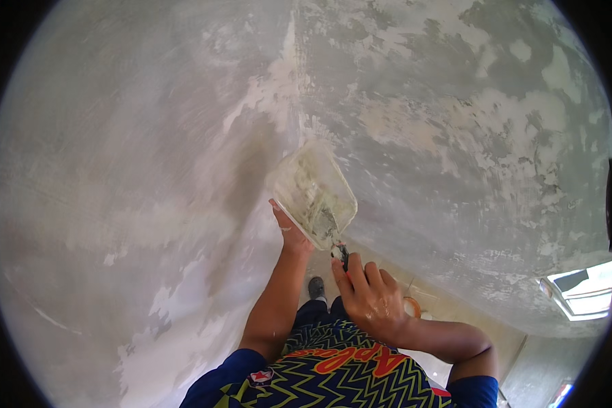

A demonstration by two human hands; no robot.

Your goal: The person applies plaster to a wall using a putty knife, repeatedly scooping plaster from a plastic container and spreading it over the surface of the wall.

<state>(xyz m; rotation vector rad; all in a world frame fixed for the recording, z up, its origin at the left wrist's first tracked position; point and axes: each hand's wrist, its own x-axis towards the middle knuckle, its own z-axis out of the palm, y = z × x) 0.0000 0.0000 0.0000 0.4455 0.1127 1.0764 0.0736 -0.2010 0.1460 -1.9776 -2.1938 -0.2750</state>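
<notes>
Up in the corner where two grey, patchy plastered walls [455, 136] meet, a flat rectangular tray [313, 192] of pale, see-through plastic is held out in front of the person — it is tilted, its face smeared with grey-white plaster, most of it streaked toward the lower end. The left hand [290, 231] supports it from below at the near-left edge, thumb up along the rim and the rest of the fingers hidden behind the tray, so it is clamped on the tray; the left forearm rises almost straight up from the lower edge.

The right hand [368, 294] sits just below the tray's lower corner, knuckles toward the camera, fingers curled tight around a dark handle — the trowel [338, 246], its blade lying against the tray's lower end in the wet plaster. The right elbow is bent out to the right.

Below the hands, a patterned blue shirt [333, 374], a grey shoe [316, 287] on the floor and a small orange ring-shaped object [413, 306] beside it. A bright window [585, 292] shows at the far right.
</notes>
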